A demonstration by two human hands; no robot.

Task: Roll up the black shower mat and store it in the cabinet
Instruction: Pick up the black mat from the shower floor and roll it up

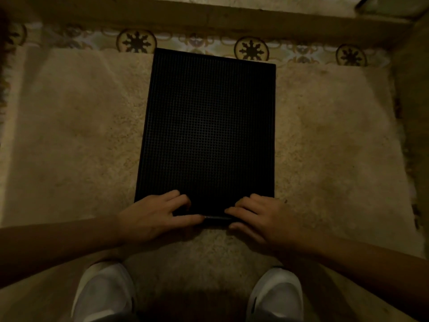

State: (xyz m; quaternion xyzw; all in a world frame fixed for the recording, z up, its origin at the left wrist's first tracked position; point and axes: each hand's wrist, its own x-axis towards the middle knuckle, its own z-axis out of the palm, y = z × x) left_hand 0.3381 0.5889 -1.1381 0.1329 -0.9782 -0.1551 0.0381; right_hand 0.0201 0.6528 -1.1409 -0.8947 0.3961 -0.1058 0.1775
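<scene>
The black shower mat (210, 126), a rectangle with a fine grid texture, lies flat on a beige shaggy rug. Its long side runs away from me. My left hand (153, 217) rests on the mat's near left corner, fingers curled on top and thumb along the near edge. My right hand (260, 217) sits on the near right corner, fingers on top and thumb under the edge. Both hands grip the near edge, which looks slightly lifted. No cabinet is in view.
The beige rug (325, 147) spreads wide on both sides of the mat. Patterned floor tiles (251, 48) run along its far edge, below a raised wooden step (209, 17). My two white shoes (104, 293) stand on the rug close behind my hands.
</scene>
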